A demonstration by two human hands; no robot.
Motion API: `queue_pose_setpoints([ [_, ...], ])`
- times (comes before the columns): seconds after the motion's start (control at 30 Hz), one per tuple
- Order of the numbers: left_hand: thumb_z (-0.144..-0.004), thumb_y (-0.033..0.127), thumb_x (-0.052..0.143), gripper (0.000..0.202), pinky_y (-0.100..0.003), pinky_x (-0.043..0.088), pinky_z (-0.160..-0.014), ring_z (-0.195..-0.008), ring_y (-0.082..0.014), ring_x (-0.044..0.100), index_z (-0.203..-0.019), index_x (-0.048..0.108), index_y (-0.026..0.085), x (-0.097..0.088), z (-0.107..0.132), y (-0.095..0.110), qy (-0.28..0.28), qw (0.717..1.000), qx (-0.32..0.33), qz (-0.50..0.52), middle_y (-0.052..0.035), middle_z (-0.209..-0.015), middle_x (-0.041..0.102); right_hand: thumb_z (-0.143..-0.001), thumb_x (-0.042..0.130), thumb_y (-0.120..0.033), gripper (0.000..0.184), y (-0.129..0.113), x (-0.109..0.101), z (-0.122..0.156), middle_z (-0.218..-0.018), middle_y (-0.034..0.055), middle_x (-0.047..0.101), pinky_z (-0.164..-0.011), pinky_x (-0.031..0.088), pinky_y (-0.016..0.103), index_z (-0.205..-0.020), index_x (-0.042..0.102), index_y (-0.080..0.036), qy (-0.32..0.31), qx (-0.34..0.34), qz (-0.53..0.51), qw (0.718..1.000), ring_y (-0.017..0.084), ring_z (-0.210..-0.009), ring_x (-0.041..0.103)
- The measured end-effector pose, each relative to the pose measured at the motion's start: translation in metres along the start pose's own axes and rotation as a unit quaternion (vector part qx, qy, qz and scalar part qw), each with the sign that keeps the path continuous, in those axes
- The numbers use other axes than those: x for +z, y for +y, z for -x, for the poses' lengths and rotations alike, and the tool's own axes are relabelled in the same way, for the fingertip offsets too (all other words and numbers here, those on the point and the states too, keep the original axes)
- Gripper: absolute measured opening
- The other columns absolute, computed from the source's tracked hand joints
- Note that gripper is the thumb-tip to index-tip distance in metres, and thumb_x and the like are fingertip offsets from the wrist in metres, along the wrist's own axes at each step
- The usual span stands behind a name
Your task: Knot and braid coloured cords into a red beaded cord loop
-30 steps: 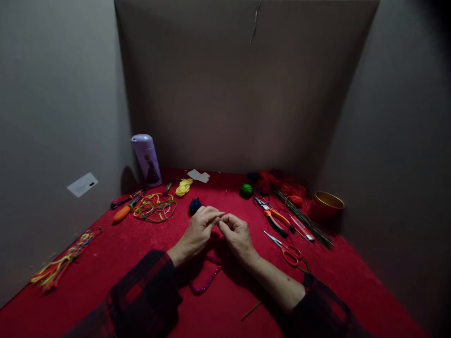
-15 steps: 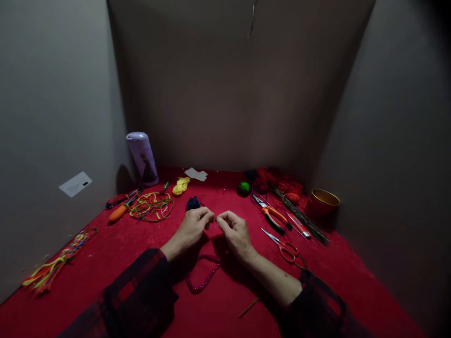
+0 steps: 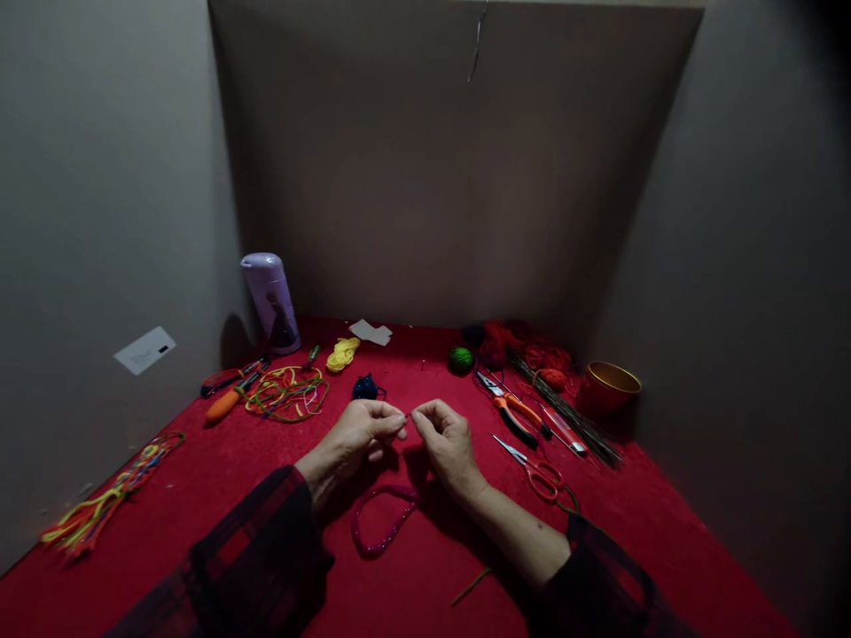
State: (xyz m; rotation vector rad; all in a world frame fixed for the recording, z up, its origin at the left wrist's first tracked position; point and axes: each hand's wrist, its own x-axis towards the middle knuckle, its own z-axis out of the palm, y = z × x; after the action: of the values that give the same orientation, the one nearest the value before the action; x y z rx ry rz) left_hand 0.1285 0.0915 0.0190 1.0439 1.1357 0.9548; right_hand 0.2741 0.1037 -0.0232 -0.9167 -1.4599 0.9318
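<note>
My left hand (image 3: 357,436) and my right hand (image 3: 448,443) meet fingertip to fingertip above the middle of the red cloth. Thumb and forefinger of each are pinched on a thin dark red thread (image 3: 409,416), of which only a tiny bit shows in the small gap. Below them a magenta loop (image 3: 384,523) with glittering specks lies on the cloth; whether it joins the thread I cannot tell. Just beyond my left hand sits a dark blue yarn ball (image 3: 364,387).
Right: orange-handled pliers (image 3: 515,415), scissors (image 3: 538,474), a red cutter (image 3: 565,431), sticks (image 3: 578,421), a red pot (image 3: 602,390), a green yarn ball (image 3: 461,359). Left: a purple bottle (image 3: 272,306), tangled cords (image 3: 285,392), an orange-handled tool (image 3: 222,406), a cord bundle (image 3: 113,496). Yellow yarn (image 3: 342,354) lies behind.
My left hand has turned a little, its lower fingers loosening away from the palm while the pinch stays. My right hand is nearly still. The view has tilted up slightly.
</note>
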Motion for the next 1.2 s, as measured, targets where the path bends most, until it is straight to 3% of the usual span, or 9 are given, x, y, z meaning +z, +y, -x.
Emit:
queue_pose_setpoints([
  [0.13,-0.059,0.032,0.075,0.029,-0.016,0.021,-0.034,-0.042,-0.0033,0.037,-0.074,0.063,0.01,0.002,0.001,0.0,-0.019,0.999,-0.006,0.049,-0.0034,-0.066,0.06,-0.079,0.056,-0.032,0.016,0.0,0.0,-0.002,-0.065,0.0007,0.058,-0.058,0.042,0.024,-0.072,0.057,-0.017,0.019,0.006,-0.017,1.0,0.013,-0.061,0.053],
  [0.33,-0.063,0.029,0.073,0.025,-0.014,0.02,-0.033,-0.039,-0.0013,0.033,-0.076,0.063,0.01,0.002,-0.001,-0.002,-0.019,0.996,-0.003,0.084,-0.0022,-0.064,0.06,-0.079,0.056,-0.032,0.017,-0.001,0.0,-0.002,-0.065,0.0002,0.056,-0.057,0.041,0.024,-0.072,0.056,-0.016,0.011,0.01,-0.023,1.0,0.013,-0.06,0.051],
  [0.6,-0.064,0.027,0.072,0.023,-0.013,0.025,-0.033,-0.045,-0.0041,0.043,-0.077,0.062,0.01,0.003,-0.004,-0.007,0.004,0.993,0.001,0.116,-0.0023,-0.064,0.06,-0.081,0.054,-0.033,0.019,-0.003,-0.001,-0.001,-0.065,-0.0001,0.055,-0.058,0.039,0.023,-0.073,0.057,-0.016,0.013,0.007,-0.005,1.0,0.013,-0.061,0.049],
  [1.2,-0.068,0.019,0.067,0.014,-0.014,0.029,-0.035,-0.047,-0.005,0.045,-0.075,0.058,0.01,0.005,-0.004,-0.01,0.026,0.986,0.016,0.162,-0.0022,-0.064,0.057,-0.078,0.055,-0.033,0.019,0.001,0.0,-0.002,-0.062,-0.0006,0.052,-0.054,0.036,0.023,-0.07,0.056,-0.015,0.029,0.018,0.012,0.999,0.012,-0.058,0.045],
])
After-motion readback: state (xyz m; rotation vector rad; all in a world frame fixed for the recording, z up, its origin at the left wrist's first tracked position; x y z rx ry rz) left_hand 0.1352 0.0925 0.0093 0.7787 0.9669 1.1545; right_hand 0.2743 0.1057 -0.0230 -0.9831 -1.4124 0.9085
